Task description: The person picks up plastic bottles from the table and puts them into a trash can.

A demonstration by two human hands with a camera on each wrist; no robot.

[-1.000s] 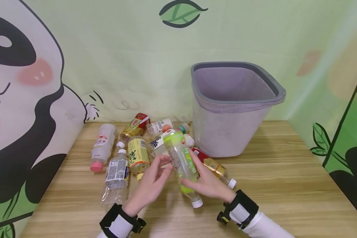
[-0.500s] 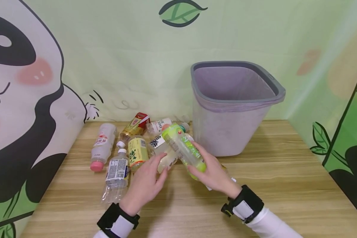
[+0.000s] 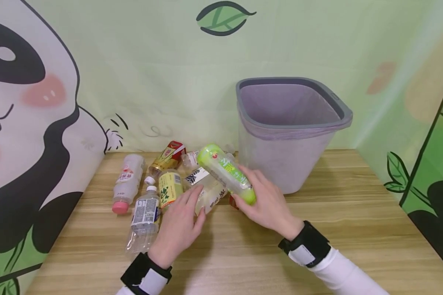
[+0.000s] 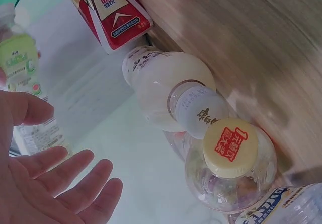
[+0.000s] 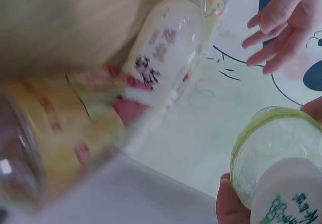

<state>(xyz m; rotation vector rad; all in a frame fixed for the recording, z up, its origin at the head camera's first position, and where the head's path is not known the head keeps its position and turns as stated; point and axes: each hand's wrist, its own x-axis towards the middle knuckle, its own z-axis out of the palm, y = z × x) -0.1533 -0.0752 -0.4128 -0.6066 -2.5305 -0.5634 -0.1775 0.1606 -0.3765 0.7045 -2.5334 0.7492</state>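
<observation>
My right hand grips a bottle with a green label in the head view, its green bottom end tilted up toward the back left. The bottle's white cap faces the right wrist camera. My left hand, fingers extended and apart, holds nothing; it hovers by a yellow-labelled bottle and a whitish bottle. A yellow cap shows close by in the left wrist view. Beneath my right hand lies a gold and red bottle, mostly hidden in the head view.
A grey bin with a purple liner stands at the back right, against the printed backdrop. To the left lie a pink-capped bottle, a clear bottle and a red and gold bottle, all on the wooden table.
The right hand has carried the green-labelled bottle away from me and tipped its bottom end further back and left. My left hand has drawn off from the bottle, slightly to the left.
</observation>
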